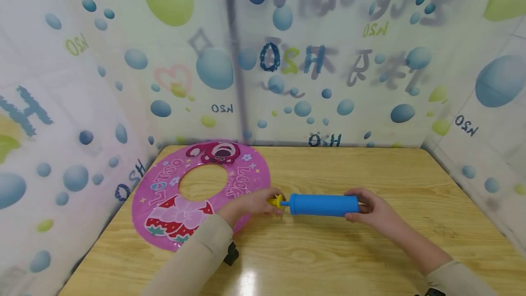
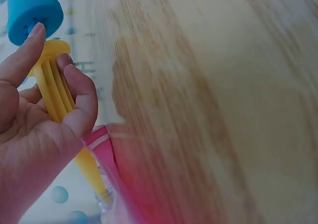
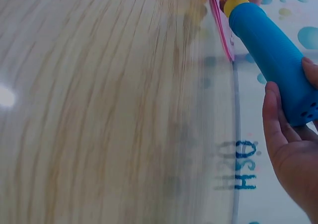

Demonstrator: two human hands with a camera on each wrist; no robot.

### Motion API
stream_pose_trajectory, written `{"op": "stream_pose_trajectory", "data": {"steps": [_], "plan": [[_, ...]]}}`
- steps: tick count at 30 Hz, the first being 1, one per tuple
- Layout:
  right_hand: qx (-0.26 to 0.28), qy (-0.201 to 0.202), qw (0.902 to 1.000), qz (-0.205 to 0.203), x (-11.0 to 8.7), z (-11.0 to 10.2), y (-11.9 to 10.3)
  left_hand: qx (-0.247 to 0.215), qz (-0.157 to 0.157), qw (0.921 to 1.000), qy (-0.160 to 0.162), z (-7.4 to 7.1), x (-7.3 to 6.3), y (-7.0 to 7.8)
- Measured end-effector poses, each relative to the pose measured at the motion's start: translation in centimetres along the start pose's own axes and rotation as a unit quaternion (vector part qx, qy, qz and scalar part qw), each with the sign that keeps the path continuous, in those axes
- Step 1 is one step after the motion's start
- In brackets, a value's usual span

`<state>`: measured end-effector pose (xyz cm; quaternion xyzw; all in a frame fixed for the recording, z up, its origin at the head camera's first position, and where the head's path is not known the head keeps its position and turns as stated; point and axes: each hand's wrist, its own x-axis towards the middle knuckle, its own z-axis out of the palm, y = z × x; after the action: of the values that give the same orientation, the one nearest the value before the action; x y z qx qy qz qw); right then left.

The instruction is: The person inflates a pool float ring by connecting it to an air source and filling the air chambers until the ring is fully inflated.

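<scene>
A blue hand air pump (image 1: 322, 205) is held level above the wooden table, a thin blue rod joining its barrel to a yellow nozzle piece (image 2: 55, 87). My left hand (image 1: 256, 201) grips that yellow piece, fingers curled round it and the thumb reaching up to the blue barrel's end. In the left wrist view the nozzle's tip meets a clear valve (image 2: 105, 200) at the pink swim ring; whether it sits inside is hard to tell. My right hand (image 1: 376, 210) holds the barrel's far end between thumb and fingers. The swim ring (image 1: 256, 175) lies on the left, beneath my left hand.
The wooden table (image 1: 353, 259) runs back to a wall sheet (image 1: 353, 40) printed with bubbles and lettering. Similar sheets hang along the left and right sides. Glare shines near the table's front.
</scene>
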<state>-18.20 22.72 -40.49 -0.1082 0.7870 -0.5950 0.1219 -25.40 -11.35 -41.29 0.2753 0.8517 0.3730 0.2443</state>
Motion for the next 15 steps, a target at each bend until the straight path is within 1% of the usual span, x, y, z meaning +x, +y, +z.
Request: {"op": "stream_pose_trajectory", "data": {"steps": [6,10,13,15], "plan": [[-0.005,0.000,0.9999,-0.012,-1.3,-2.2,0.3,0.002,-0.007,1.0000,0.002,0.1,0.1,-0.2],[-0.016,0.022,0.9995,-0.018,-2.2,-3.3,0.4,0.002,-0.003,1.0000,0.002,0.1,0.1,-0.4],[-0.027,0.042,0.9985,-0.021,-3.1,-4.1,0.5,-0.010,0.002,0.9999,0.000,0.1,0.2,-0.4],[-0.034,0.048,0.9981,-0.020,-3.7,-4.6,0.5,-0.018,0.003,0.9998,-0.001,0.1,0.2,-0.5]]}}
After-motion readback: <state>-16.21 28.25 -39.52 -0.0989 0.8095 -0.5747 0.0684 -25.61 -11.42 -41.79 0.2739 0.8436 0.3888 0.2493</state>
